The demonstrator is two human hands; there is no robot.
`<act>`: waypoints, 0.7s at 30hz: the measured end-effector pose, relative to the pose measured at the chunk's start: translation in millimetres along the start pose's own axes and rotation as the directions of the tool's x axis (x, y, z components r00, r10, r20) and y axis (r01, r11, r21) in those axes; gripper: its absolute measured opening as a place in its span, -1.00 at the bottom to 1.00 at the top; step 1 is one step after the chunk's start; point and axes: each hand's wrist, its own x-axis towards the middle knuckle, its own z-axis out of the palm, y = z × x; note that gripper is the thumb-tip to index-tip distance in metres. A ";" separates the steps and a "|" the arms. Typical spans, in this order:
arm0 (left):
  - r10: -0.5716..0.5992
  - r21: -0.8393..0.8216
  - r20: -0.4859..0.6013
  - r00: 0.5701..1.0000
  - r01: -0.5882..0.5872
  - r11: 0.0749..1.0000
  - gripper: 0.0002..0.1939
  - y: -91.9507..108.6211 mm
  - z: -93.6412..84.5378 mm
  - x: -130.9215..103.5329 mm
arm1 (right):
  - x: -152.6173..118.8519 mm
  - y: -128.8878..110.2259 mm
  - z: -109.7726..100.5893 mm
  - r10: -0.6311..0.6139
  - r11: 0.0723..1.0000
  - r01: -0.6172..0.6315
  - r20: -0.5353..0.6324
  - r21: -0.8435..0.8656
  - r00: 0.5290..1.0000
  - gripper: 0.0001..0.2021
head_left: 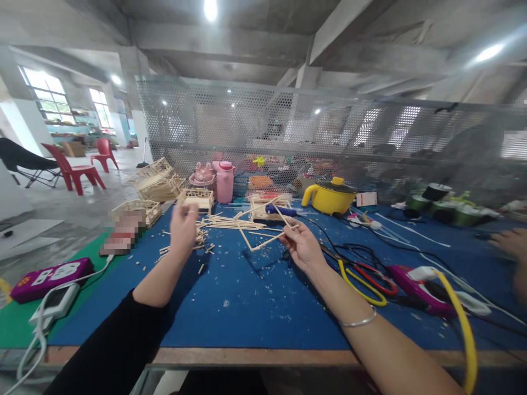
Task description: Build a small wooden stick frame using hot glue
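Note:
My right hand (302, 244) is closed on one corner of a four-sided frame of thin wooden sticks (269, 241), held tilted above the blue table mat (230, 307). To the left, my left hand (184, 225) is raised beside the stick pile, its fingers curled together; whatever they may hold is too small to make out. Loose wooden sticks (230, 221) lie between the hands, with short cut pieces (201, 269) around them. Behind the frame lies a blue glue gun (282, 210) with a black cord.
Wooden stick models (158, 181) stand at the back left, near a pink bottle (224, 184). A yellow pot (332, 197) sits at the back. Scissors (366, 285), cables and a purple power strip (424, 291) lie right. Another person's hand (508, 241) shows far right.

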 end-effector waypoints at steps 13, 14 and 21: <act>-0.289 -0.079 0.691 0.663 0.467 0.881 -0.57 -5.8 27.1 -41.5 | -15.3 -2.7 5.9 0.081 0.991 -0.046 0.284 -0.129 0.955 -0.49; -0.287 -0.091 0.704 0.650 0.483 0.871 -0.57 -6.0 25.0 -39.9 | -17.6 -4.0 4.9 0.123 0.987 -0.071 0.387 -0.146 0.914 -0.43; -0.326 -0.106 0.780 0.534 0.626 0.773 -0.60 -6.0 19.9 -40.1 | -23.6 -14.5 -1.3 0.301 0.952 -0.233 0.734 -0.197 0.609 -0.18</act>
